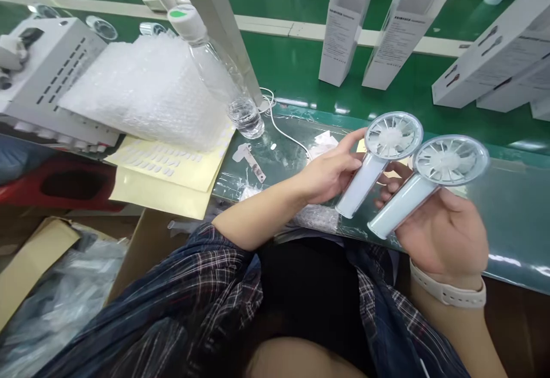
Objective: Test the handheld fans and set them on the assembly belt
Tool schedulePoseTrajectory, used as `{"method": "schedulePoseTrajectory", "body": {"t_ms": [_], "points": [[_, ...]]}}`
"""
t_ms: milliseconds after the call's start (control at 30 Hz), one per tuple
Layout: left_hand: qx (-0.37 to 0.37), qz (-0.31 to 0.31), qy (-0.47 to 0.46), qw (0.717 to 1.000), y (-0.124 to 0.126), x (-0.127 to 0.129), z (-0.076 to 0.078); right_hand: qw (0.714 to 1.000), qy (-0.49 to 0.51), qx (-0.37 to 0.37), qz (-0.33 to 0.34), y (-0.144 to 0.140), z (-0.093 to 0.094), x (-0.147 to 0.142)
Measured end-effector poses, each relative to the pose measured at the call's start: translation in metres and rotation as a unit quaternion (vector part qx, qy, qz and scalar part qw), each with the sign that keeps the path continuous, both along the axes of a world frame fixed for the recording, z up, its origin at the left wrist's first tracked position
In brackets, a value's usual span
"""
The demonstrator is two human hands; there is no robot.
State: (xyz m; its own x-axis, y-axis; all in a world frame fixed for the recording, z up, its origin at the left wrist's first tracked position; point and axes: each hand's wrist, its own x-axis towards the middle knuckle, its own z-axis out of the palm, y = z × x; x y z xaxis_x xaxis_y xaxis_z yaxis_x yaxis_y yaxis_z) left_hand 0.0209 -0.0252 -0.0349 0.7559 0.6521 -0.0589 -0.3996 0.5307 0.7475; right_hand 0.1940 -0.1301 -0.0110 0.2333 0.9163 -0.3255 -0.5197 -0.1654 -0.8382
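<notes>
Two small handheld fans with clear round guards and pale cylindrical handles are held side by side above the bench. My left hand (329,172) is closed round the upper handle of the left handheld fan (363,180). The right handheld fan (406,203) lies across the palm and fingers of my right hand (447,235), which wears a pale wristband. Some right-hand fingertips show between the two handles, close to the left fan. Both handles point down toward my body, with the fan heads tilted away. Small paper scraps (324,143) lie just beyond my left wrist.
Open white boxes (344,40) stand on the green conveyor (292,63). To the left are a water bottle (219,74), bubble wrap (146,89), and a yellow sticker sheet (172,177). A white cable (283,132) runs along the bench. Below left, a carton (129,258) stands beside plastic bags (64,303).
</notes>
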Motion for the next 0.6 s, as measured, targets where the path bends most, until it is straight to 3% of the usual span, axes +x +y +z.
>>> {"method": "schedulePoseTrajectory", "body": {"t_ms": [133, 333, 467, 600], "points": [[0.036, -0.006, 0.003, 0.999, 0.001, -0.001, -0.002, 0.999, 0.043, -0.013, -0.006, 0.000, 0.005, -0.003], [0.077, 0.024, 0.033, 0.996, 0.004, -0.005, -0.004, 0.998, 0.026, 0.058, -0.010, -0.005, 0.005, -0.005], [0.089, 0.036, 0.034, 0.995, 0.007, -0.005, -0.002, 0.995, 0.033, 0.094, -0.030, -0.008, 0.005, 0.000], [0.089, 0.021, 0.036, 0.995, 0.010, -0.002, -0.003, 0.989, -0.024, 0.115, -0.084, -0.008, -0.004, 0.002]]}}
